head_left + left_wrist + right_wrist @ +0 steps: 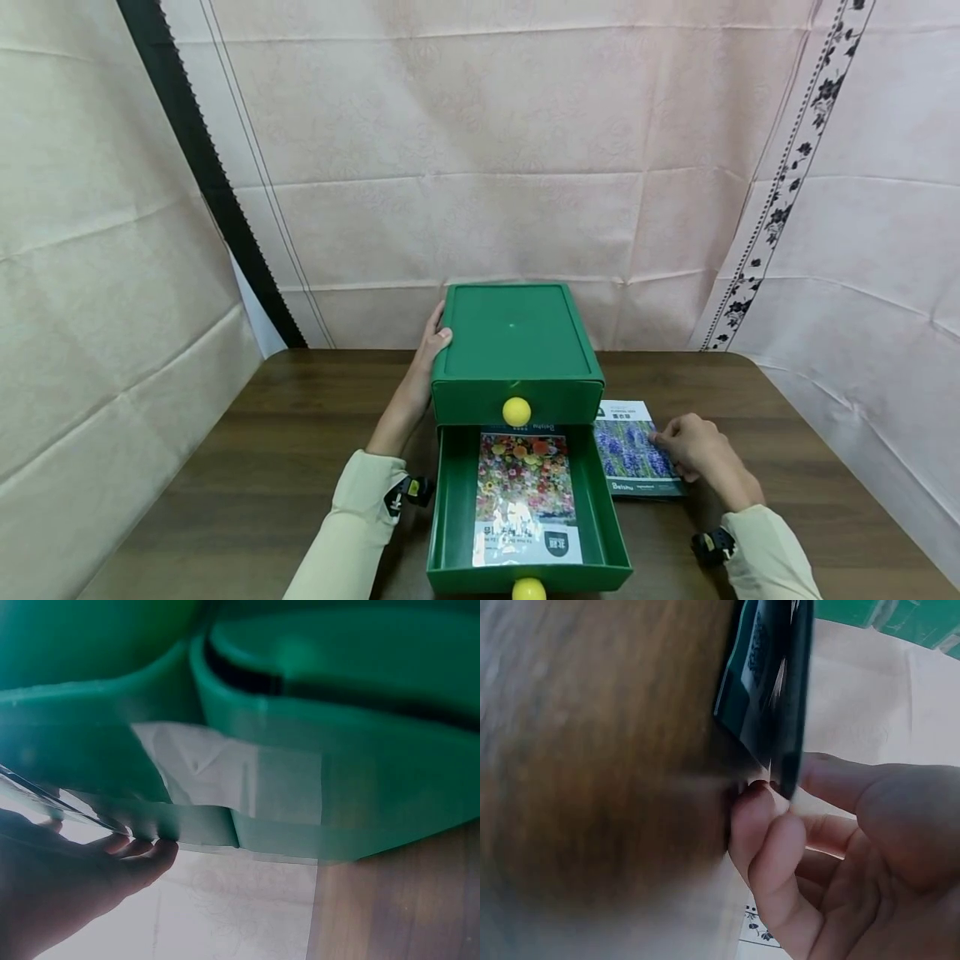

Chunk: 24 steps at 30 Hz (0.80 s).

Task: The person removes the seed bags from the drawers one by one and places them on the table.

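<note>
Left hand (426,354) at the left wall of a green two-drawer box (517,333), with fingers stretched out along this wall, fingertips in contact with it in the left wrist view, and thumb near the top edge. Right hand (693,446) with fingers bent, pinching between thumb and forefinger the right edge of a lavender packet (626,450). In the right wrist view, two dark layers near these fingers, slightly apart from each other; not possible to tell if one packet or two. Place of the lavender packet: on the brown wooden table (322,433), just to the right of the box, blue-purple flower picture facing up; impossible to tell whether in touch with the box. Upper drawer (468,404) pushed in, with a round yellow knob (517,412) on its front. Below, lower drawer (472,581) pulled out toward the person, with a similar yellow knob (528,589), partly cut by the lower border of the head view. Inside this drawer, lying flat, a glossy mixed-flower packet (525,492), its printing upside down, its far end close under the upper drawer. Behind the table, a creased pale cloth (487,125). On both wrists, small black cameras (408,493), next to light sleeves (345,525).
</note>
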Available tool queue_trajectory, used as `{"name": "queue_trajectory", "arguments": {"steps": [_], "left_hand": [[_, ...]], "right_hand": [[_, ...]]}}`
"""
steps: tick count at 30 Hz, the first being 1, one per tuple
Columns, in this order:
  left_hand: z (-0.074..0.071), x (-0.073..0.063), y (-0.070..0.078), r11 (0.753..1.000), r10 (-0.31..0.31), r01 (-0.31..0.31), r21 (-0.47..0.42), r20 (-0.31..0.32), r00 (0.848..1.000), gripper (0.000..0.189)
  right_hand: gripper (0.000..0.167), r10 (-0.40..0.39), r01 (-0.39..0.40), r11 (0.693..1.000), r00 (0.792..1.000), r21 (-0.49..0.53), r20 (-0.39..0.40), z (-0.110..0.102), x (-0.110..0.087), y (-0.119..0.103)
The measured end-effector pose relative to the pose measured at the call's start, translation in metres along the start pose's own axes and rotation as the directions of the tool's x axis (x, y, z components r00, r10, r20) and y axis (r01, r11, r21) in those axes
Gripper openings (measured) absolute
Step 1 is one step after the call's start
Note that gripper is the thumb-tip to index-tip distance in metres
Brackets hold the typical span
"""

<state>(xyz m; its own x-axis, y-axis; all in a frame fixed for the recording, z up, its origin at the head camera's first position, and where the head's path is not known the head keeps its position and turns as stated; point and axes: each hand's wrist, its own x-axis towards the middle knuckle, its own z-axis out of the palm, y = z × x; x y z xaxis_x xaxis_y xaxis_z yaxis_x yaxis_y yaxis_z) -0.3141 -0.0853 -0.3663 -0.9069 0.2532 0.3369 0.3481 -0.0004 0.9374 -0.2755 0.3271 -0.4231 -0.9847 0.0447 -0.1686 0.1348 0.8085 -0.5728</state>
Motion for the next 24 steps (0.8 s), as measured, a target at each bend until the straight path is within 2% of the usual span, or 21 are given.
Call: {"name": "queue_trajectory", "arguments": {"steps": [8,11,24], "left_hand": [[-0.001,0.002,-0.002,1.0,0.001,-0.001,-0.005,0.001,1.0,0.075],[-0.001,0.002,-0.001,1.0,-0.004,0.004,-0.006,-0.001,1.0,0.075],[0.0,0.002,0.003,1.0,0.0,0.0,-0.016,0.0,1.0,0.079]], "right_hand": [[0.037,0.0,0.0,1.0,1.0,-0.015,0.014,0.0,-0.001,-0.001],[0.033,0.0,0.0,1.0,1.0,-0.024,0.016,-0.002,-0.002,-0.005],[0.032,0.007,-0.003,0.993,0.999,-0.119,0.033,-0.029,-0.022,-0.03]]}}
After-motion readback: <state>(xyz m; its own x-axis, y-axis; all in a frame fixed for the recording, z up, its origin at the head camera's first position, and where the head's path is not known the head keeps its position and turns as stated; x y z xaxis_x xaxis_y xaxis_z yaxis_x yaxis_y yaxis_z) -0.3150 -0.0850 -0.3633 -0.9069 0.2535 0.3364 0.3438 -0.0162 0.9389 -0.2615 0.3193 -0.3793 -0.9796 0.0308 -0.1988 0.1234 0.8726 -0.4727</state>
